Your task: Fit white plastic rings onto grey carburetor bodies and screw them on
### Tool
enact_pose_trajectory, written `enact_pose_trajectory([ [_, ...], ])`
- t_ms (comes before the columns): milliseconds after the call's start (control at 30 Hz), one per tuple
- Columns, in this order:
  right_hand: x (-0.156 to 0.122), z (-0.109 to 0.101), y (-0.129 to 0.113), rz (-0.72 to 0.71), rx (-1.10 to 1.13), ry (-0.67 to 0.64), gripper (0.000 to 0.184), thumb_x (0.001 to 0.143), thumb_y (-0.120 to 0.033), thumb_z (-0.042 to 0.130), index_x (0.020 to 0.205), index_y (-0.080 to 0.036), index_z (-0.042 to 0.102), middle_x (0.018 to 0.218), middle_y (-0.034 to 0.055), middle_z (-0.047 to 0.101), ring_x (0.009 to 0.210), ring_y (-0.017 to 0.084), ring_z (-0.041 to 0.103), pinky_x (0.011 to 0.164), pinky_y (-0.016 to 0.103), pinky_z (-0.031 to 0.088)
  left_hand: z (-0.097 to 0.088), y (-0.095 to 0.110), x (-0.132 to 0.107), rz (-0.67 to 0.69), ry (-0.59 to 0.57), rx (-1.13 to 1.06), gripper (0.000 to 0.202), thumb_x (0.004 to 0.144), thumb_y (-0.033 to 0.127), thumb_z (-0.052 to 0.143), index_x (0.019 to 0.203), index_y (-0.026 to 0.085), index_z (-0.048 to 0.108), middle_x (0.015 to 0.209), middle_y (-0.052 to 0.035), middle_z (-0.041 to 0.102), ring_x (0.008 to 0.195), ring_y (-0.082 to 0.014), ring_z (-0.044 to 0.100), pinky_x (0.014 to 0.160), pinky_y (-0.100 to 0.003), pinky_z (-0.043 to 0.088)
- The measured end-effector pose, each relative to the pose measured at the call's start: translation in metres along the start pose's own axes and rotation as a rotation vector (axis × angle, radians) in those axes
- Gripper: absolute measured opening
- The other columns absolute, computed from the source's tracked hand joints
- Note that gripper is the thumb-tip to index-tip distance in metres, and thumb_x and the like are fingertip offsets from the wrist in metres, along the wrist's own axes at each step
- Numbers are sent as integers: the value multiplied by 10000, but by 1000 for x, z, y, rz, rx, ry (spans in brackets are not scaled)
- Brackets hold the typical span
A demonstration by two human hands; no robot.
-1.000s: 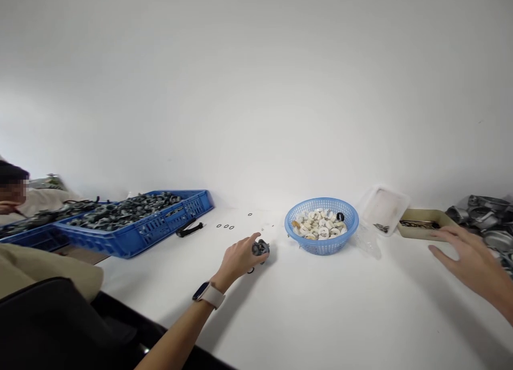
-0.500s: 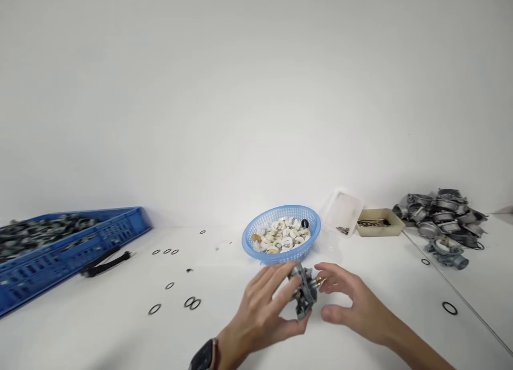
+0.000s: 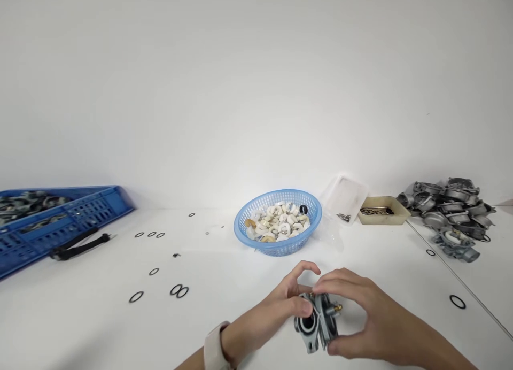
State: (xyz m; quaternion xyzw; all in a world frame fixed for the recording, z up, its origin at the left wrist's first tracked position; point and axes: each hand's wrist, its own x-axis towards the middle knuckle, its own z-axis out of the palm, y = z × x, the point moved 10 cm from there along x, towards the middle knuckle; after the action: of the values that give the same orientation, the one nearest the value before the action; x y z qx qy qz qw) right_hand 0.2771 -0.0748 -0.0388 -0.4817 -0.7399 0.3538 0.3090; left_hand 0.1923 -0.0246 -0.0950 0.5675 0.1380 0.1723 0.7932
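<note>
Both of my hands hold a small grey metal carburetor body [image 3: 317, 326] with a brass fitting, low over the white table [image 3: 240, 284] near its front edge. My left hand [image 3: 276, 308], with a white watch strap on the wrist, grips its left side with thumb and fingers. My right hand [image 3: 360, 316] wraps over its top and right side. A blue round basket [image 3: 278, 244] of white ring-shaped parts stands just beyond my hands.
Several black O-rings [image 3: 179, 291] lie scattered left of my hands. A blue crate [image 3: 60, 225] of metal parts and a black tool [image 3: 78, 247] sit at far left. At the right are a clear tub [image 3: 344, 196], a beige tray [image 3: 382, 210] and a pile of metal castings [image 3: 449, 207].
My left hand brought the metal part from the table's left-middle toward me. My right hand came in from the right and closed on it. The view swung right, away from the crates.
</note>
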Motion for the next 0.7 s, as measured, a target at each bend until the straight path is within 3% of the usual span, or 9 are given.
enact_pose_trajectory([
  [167, -4, -7, -18, -174, -123, 145, 646, 676, -146, 773, 1288, -325, 663, 1169, 37, 730, 1039, 263, 679, 911, 361, 566, 4, 3, -4, -15, -17, 153, 525, 870, 527, 681, 1289, 275, 490, 919, -14, 686, 791, -188, 625, 748, -322, 460],
  [267, -11, -16, -28, -289, -278, 209, 596, 694, -140, 723, 1266, -292, 657, 1099, 59, 733, 966, 255, 677, 806, 350, 581, -3, 18, -8, 65, 13, 371, 557, 933, 602, 578, 1368, 271, 466, 1046, -53, 691, 917, -228, 636, 871, -397, 474],
  [367, -10, -18, -22, -236, -434, 165, 469, 723, -127, 685, 1171, -266, 677, 991, 51, 715, 882, 226, 648, 704, 318, 559, -9, 30, -10, 118, 72, 653, 644, 887, 610, 645, 1409, 276, 468, 1206, -86, 669, 1080, -277, 615, 961, -444, 466],
  [467, -6, -14, -9, -160, -549, 98, 390, 730, -144, 697, 1105, -251, 690, 942, 45, 694, 845, 218, 617, 676, 318, 536, -6, 28, -9, 104, 108, 922, 727, 747, 587, 791, 1361, 277, 555, 1287, -82, 649, 1171, -324, 594, 1004, -459, 477],
  [567, -2, -7, 2, -123, -575, 57, 403, 731, -162, 718, 1125, -243, 699, 932, 42, 682, 845, 219, 601, 700, 333, 533, 7, 23, -6, 165, 99, 1150, 698, 672, 552, 850, 1255, 241, 627, 1228, -83, 672, 1133, -340, 619, 1025, -470, 473],
  [700, 2, -1, 10, -74, -569, 24, 432, 733, -157, 718, 1156, -243, 699, 957, 40, 681, 886, 230, 603, 748, 358, 538, 13, 17, -4, 229, 110, 1315, 550, 722, 463, 846, 1167, 209, 648, 1119, -71, 692, 1016, -304, 654, 930, -428, 516],
])
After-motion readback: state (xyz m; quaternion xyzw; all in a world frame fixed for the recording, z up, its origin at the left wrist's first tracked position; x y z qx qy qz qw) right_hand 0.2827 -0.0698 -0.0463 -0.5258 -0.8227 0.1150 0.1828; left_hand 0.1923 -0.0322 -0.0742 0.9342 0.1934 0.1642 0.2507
